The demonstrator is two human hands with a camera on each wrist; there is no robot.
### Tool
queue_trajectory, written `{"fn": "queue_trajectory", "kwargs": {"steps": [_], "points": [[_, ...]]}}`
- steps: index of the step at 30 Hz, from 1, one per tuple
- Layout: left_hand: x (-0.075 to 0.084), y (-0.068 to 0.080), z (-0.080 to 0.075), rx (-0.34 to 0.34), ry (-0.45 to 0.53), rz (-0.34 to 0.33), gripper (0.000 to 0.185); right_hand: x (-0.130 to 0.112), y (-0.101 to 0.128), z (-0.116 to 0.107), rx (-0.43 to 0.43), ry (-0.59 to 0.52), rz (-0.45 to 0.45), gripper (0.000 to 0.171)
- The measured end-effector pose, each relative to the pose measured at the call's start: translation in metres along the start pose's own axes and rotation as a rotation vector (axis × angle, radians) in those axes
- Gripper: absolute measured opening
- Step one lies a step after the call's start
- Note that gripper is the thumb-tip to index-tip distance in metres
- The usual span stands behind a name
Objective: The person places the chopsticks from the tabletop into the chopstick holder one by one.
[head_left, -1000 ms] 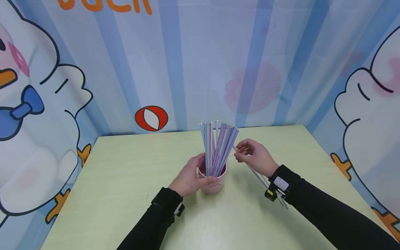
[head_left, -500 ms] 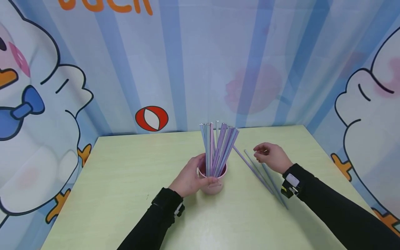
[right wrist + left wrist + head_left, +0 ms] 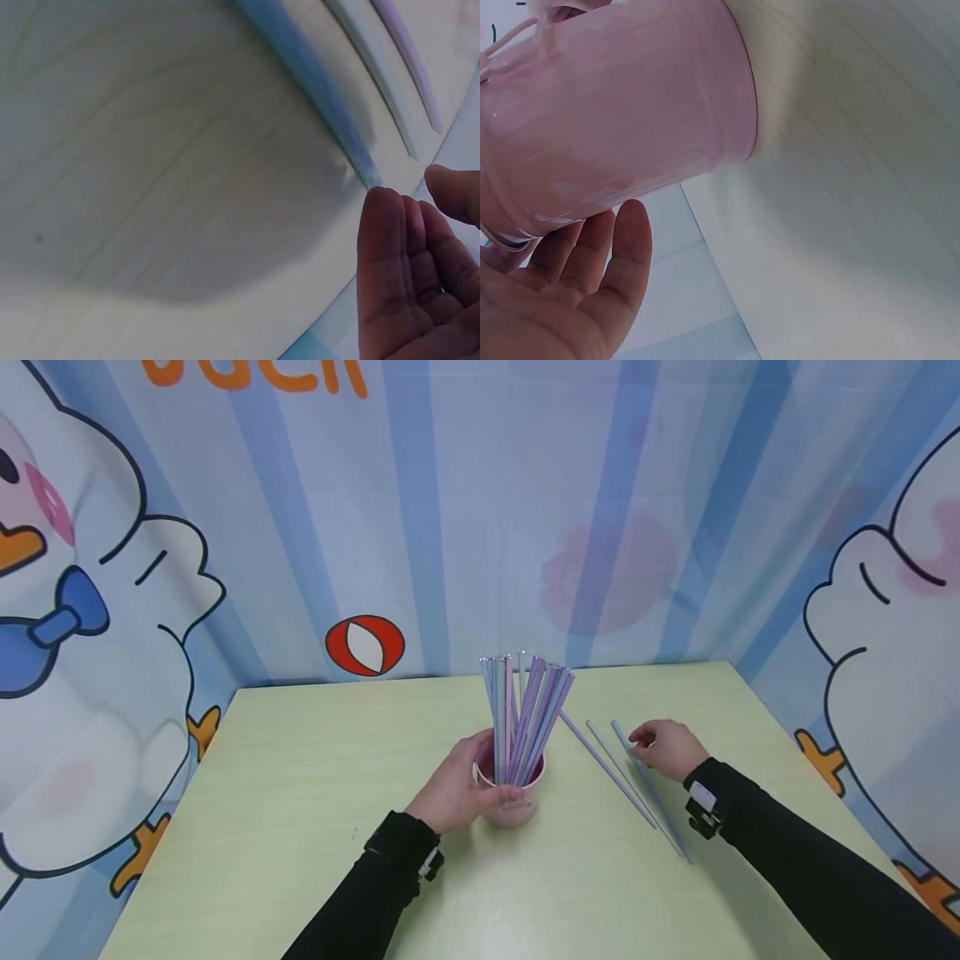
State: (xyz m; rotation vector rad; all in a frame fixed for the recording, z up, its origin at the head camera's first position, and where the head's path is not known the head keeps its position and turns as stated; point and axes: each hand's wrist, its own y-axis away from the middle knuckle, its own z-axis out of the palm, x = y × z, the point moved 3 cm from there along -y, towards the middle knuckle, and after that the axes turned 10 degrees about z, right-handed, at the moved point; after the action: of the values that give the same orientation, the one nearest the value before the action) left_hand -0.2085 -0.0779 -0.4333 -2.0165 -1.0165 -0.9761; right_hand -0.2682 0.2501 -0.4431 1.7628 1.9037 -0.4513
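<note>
My left hand (image 3: 465, 783) grips a small pink pail (image 3: 512, 812), thumb across the front and fingers round the far side. Upright in it leans a bundle of long pastel straws (image 3: 525, 718), purple, blue and pink. The left wrist view shows the pail's side (image 3: 622, 105) with fingers (image 3: 630, 255) along it. To the right, my right hand (image 3: 667, 749) is beside a blue straw (image 3: 652, 789) on the table. Its fingertips are close by the straw's far end in the right wrist view, thumb apart from the fingers, nothing between them.
Left of the blue straw lie a pale green straw (image 3: 622, 772) and a purple straw (image 3: 603, 767), slanting roughly alongside it. The light wooden table (image 3: 300, 827) meets a blue striped cartoon backdrop (image 3: 487, 527) at the back and sides.
My right hand has moved right, away from the purple straw beside the pail, past the green one to the blue one. My left hand and the pail stay put.
</note>
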Motion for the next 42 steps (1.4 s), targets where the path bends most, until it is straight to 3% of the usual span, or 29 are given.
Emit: {"fn": "queue_trajectory", "kwargs": {"steps": [15,42], "points": [[0.004,0.0,0.001,-0.004,0.008,0.014,0.084,0.007,-0.003,0.008,-0.035,0.186,0.03,0.028],[0.002,0.001,0.0,0.001,0.016,-0.005,0.085,0.034,0.002,-0.004,-0.049,0.221,0.077,0.021]]}}
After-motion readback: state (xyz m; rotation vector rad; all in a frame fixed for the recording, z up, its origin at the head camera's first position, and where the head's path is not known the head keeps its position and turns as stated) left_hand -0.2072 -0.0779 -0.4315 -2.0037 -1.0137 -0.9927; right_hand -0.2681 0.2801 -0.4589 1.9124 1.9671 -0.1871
